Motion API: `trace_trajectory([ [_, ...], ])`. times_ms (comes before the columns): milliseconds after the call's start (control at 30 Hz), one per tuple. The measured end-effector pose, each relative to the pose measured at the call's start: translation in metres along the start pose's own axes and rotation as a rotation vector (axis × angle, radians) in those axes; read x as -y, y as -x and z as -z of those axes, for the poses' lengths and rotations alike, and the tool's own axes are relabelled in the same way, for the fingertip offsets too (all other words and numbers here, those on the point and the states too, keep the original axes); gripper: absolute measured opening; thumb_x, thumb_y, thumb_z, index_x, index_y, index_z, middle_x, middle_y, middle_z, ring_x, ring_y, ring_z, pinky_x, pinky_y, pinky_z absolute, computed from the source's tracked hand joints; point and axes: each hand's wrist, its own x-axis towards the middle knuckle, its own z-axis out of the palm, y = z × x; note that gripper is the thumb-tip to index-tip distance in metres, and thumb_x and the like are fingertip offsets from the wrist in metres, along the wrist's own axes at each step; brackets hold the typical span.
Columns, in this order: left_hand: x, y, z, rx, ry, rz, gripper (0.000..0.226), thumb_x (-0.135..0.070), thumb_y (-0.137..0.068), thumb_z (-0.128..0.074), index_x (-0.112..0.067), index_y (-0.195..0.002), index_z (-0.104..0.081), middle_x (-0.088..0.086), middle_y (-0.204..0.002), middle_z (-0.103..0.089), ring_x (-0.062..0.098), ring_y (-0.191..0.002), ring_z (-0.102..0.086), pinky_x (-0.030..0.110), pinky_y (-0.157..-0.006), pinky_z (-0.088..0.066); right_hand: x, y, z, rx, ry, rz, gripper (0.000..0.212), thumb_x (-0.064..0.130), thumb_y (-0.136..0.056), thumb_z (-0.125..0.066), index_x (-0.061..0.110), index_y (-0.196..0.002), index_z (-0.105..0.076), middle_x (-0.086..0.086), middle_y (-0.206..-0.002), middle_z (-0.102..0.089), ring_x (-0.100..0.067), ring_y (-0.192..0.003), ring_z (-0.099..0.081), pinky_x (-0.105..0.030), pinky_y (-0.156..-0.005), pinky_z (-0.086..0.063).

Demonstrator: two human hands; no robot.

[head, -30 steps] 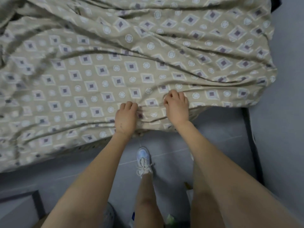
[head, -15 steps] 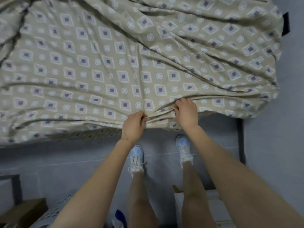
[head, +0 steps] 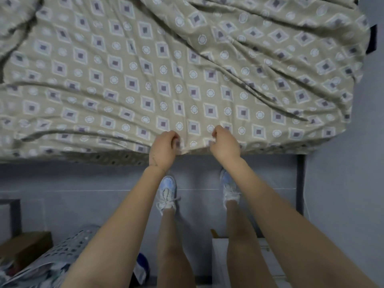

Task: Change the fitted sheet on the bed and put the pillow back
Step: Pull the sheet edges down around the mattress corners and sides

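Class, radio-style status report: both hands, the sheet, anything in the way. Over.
Left hand and right hand both gripping sheet edge. Sheet spread over bed, wrinkled. Basket on floor lower left, apart from bed edge.

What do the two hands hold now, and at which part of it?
Both the left hand and the right hand grip the patterned sheet at its near edge, side by side.

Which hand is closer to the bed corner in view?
The right hand: it grips the edge of the sheet on the side toward the corner, while the left hand grips the same edge farther from it.
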Motion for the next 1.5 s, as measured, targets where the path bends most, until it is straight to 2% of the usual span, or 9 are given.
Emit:
trace_trajectory([
  [200, 0.068, 0.006, 0.051, -0.310, -0.199, 0.110, 0.024, -0.004, -0.091, -0.053, -0.005, -0.113, -0.062, 0.016, -0.113, -0.060, 0.036, -0.105, -0.053, 0.044, -0.086, -0.044, 0.087, -0.016, -0.032, 0.009, -0.022, 0.305, 0.022, 0.012, -0.090, -0.053, 0.013, -0.111, -0.059, -0.009, -0.108, -0.059, -0.028, -0.100, -0.055, -0.040, -0.082, -0.048],
  [400, 0.163, 0.009, 0.104, -0.339, -0.384, 0.083, 0.019, -0.009, -0.082, -0.065, -0.005, -0.099, -0.058, 0.017, -0.107, -0.056, 0.038, -0.098, -0.053, 0.045, -0.080, -0.043, 0.160, -0.032, -0.092, -0.034, 0.071, 0.381, 0.036, 0.028, -0.089, -0.063, 0.012, -0.121, -0.058, -0.011, -0.119, -0.055, -0.031, -0.110, -0.049, -0.039, -0.089, -0.043],
  [533, 0.193, 0.008, 0.126, -0.356, -0.429, -0.027, 0.013, -0.015, -0.086, -0.063, -0.011, -0.098, -0.060, 0.013, -0.110, -0.056, 0.035, -0.100, -0.051, 0.044, -0.082, -0.039, 0.199, -0.039, -0.119, -0.211, 0.047, 0.311, 0.041, 0.037, -0.089, -0.065, 0.006, -0.113, -0.054, -0.013, -0.114, -0.055, -0.031, -0.109, -0.048, -0.038, -0.087, -0.038],
  [733, 0.233, -0.020, 0.175, -0.313, -0.382, 0.087, 0.035, -0.026, -0.092, -0.061, -0.008, -0.122, -0.056, 0.017, -0.105, -0.057, 0.036, -0.089, -0.054, 0.042, -0.071, -0.042, 0.239, -0.062, -0.123, -0.246, 0.213, 0.158, 0.033, 0.036, -0.097, -0.053, 0.007, -0.113, -0.055, -0.014, -0.111, -0.060, -0.032, -0.104, -0.054, -0.039, -0.075, -0.036],
  [900, 0.234, -0.042, 0.191, -0.207, -0.522, -0.072, 0.006, -0.013, -0.088, -0.059, -0.008, -0.085, -0.058, 0.014, -0.076, -0.059, 0.034, -0.063, -0.055, 0.034, -0.059, -0.030, 0.251, -0.069, -0.115, -0.201, 0.231, 0.102, 0.020, 0.024, -0.101, -0.045, 0.007, -0.105, -0.055, -0.015, -0.100, -0.064, -0.035, -0.090, -0.061, -0.033, -0.063, -0.032],
  [1100, 0.211, -0.089, 0.216, -0.272, -0.345, -0.061, 0.019, -0.016, -0.102, -0.038, -0.002, -0.105, -0.051, 0.016, -0.066, -0.059, 0.035, -0.053, -0.055, 0.032, -0.047, -0.030, 0.278, -0.106, -0.073, -0.373, -0.009, 0.063, 0.023, 0.022, -0.104, -0.034, 0.003, -0.107, -0.047, -0.011, -0.080, -0.060, -0.031, -0.070, -0.052, -0.039, -0.060, -0.038],
  [1233, 0.196, -0.123, 0.233, -0.374, -0.117, -0.073, 0.042, -0.035, -0.096, -0.021, -0.003, -0.098, -0.047, 0.014, -0.072, -0.064, 0.033, -0.057, -0.057, 0.039, -0.049, -0.041, 0.299, -0.146, -0.052, -0.443, -0.155, 0.119, 0.019, 0.021, -0.102, -0.037, 0.006, -0.099, -0.048, -0.014, -0.080, -0.066, -0.034, -0.070, -0.059, -0.045, -0.065, -0.049],
  [1400, 0.176, -0.184, 0.250, -0.531, 0.134, -0.041, 0.033, -0.029, -0.102, -0.030, -0.003, -0.097, -0.050, 0.005, -0.083, -0.070, 0.027, -0.072, -0.065, 0.040, -0.064, -0.050, 0.323, -0.202, -0.015, -0.504, -0.322, 0.203, 0.016, 0.019, -0.102, -0.037, 0.008, -0.095, -0.048, -0.012, -0.077, -0.065, -0.031, -0.067, -0.058, -0.042, -0.063, -0.049],
  [1500, 0.172, -0.215, 0.251, -0.531, 0.156, 0.009, 0.023, -0.025, -0.104, -0.037, -0.007, -0.097, -0.050, 0.004, -0.083, -0.070, 0.023, -0.072, -0.063, 0.037, -0.066, -0.050, 0.326, -0.228, 0.000, -0.494, -0.371, 0.229, 0.015, 0.019, -0.101, -0.039, 0.008, -0.095, -0.048, -0.012, -0.077, -0.064, -0.028, -0.068, -0.058, -0.038, -0.062, -0.043],
])
